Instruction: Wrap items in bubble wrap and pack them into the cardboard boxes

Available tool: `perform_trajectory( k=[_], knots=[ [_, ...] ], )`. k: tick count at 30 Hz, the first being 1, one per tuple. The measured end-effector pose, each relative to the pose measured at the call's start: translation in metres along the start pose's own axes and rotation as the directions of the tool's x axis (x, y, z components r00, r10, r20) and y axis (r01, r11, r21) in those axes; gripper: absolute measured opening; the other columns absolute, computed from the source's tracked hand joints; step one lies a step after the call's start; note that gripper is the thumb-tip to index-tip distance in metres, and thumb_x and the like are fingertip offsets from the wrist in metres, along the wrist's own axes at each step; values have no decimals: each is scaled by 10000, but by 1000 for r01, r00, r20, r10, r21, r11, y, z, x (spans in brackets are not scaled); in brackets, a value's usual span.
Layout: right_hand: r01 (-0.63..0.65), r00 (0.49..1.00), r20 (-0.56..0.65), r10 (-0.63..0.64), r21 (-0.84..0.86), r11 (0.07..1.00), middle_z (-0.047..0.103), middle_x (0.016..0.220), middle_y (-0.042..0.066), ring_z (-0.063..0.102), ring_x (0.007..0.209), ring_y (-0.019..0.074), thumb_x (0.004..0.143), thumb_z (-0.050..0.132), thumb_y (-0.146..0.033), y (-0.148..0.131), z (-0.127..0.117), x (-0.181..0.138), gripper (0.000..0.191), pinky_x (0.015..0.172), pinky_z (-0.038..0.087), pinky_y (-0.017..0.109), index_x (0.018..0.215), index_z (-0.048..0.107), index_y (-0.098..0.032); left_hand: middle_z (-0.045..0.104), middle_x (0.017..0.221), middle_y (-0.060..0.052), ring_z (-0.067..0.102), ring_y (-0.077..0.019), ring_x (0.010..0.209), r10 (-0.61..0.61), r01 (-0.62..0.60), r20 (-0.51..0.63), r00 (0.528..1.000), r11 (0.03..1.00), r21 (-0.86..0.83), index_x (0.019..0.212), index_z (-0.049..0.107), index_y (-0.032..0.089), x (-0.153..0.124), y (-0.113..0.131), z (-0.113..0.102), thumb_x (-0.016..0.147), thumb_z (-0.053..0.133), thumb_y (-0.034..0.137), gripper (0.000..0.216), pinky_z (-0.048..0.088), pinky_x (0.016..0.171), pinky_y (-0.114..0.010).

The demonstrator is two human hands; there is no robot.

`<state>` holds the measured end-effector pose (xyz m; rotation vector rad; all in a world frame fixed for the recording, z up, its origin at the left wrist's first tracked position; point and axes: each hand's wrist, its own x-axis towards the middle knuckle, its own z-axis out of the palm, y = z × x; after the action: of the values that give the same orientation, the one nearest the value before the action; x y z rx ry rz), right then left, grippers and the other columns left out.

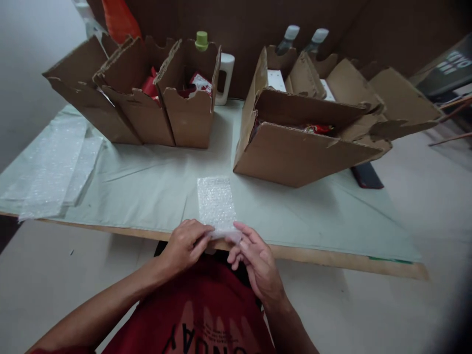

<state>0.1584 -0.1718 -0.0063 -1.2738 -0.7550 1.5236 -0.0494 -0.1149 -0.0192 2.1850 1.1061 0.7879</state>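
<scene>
A small piece of bubble wrap (216, 201) lies flat at the table's front edge, its near end lifted and bent toward me. My left hand (188, 242) is closed on the near left corner, thumb and fingers pressed together there. At the near right corner, my right hand (258, 260) grips the same end between thumb and index finger, with its other fingers loosely curled below. Whether anything is inside the bubble wrap I cannot tell.
Larger bubble wrap sheets (55, 162) lie stacked at the left. Open cardboard boxes (191, 118) stand at the back left, and more cardboard boxes (291, 152) at the right. Behind them are a white-handled jug (224, 78) and bottles with white caps (291, 33). A dark flat object (368, 176) sits at the right edge.
</scene>
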Motion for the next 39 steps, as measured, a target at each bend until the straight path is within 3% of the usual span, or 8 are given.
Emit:
perform_trajectory(
  k=[3,6,9,12,18,23,30,39],
  knots=[
    [252,957,-69,-282,-281,926,716,1136,93,691,729,155,956,631,-353,-1,-6,-3,486,609,577,292,1420,532,-248,762,942,-68,704,-193,801,-151,151,-22,988,988,13,1157,695,206,13,-4,0,955,567,223,240,579,734,-333],
    [527,792,155,-590,-660,535,726,1162,87,701,993,218,967,592,-187,-4,-11,1,310,852,596,392,1261,660,-257,749,902,-50,685,-187,751,-174,178,-54,983,980,87,1222,670,200,17,-6,1,934,589,213,299,564,695,-320],
    [632,655,432,-620,-763,136,710,1269,97,627,1209,287,952,580,-116,-6,-12,16,331,970,537,479,1243,673,-244,710,822,-35,655,-190,706,-94,110,-92,991,976,190,1240,652,176,20,-8,6,933,606,199,311,552,677,-320],
    [613,659,529,-534,-789,-25,690,1336,102,585,1278,318,950,569,-87,-5,-11,34,328,971,503,498,1232,670,-221,677,790,-40,635,-204,696,-20,61,-145,989,956,286,1240,638,149,23,-9,9,956,587,190,291,544,658,-329],
    [661,659,577,-483,-750,6,766,1094,62,661,1053,249,1001,511,-86,-14,-11,48,245,915,464,434,1108,691,-215,691,1135,-152,635,-279,1023,159,-109,-167,973,955,277,1194,638,142,9,2,-4,967,623,262,257,543,845,-421],
    [619,744,515,-427,-771,149,765,962,34,664,860,205,1036,503,-166,-23,-9,49,209,795,475,370,1095,698,-215,683,781,-30,602,-205,757,83,-68,-73,994,980,187,1087,666,165,5,5,-6,971,532,116,183,502,703,-343],
    [618,618,517,-593,-785,-41,732,1079,89,637,1009,256,1011,586,-206,-16,-14,41,149,887,449,405,1103,703,-195,662,1011,-111,615,-253,912,-22,56,-143,989,970,238,1216,648,137,18,-4,3,944,583,167,282,539,781,-397],
    [568,709,451,-543,-821,61,753,1026,74,648,920,235,1025,558,-217,-15,-5,47,182,827,460,382,1112,716,-201,688,897,-77,596,-251,869,75,-54,-67,995,958,282,1146,673,162,20,-5,1,970,562,182,208,499,773,-404]
  ],
)
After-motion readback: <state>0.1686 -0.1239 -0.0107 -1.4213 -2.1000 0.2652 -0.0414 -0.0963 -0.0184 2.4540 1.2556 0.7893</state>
